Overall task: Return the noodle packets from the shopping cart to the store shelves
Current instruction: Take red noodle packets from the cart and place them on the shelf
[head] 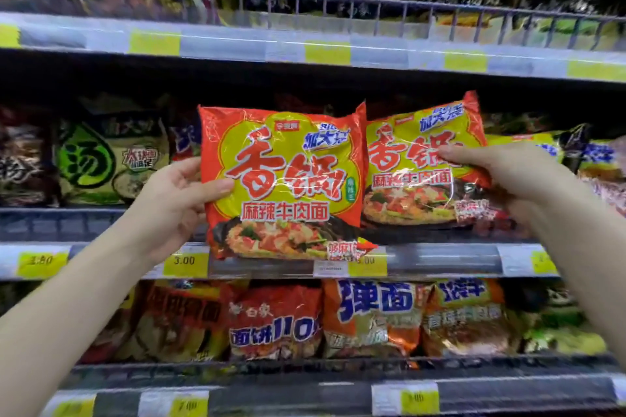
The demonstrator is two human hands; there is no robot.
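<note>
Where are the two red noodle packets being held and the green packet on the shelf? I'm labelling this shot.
Left-hand packet [284, 176]: head view, front label.
Right-hand packet [416, 159]: head view, front label.
Green packet [101, 162]: head view, front face.

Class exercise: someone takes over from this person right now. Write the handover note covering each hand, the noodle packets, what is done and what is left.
Left hand grips the near red-and-yellow packet by its left edge.
Right hand pinches the matching second packet by its right side.
Both are held in front of the middle shelf; neither is shelved yet.
Left: set both in, beside the same packets further right. The cart is out of view.
</note>
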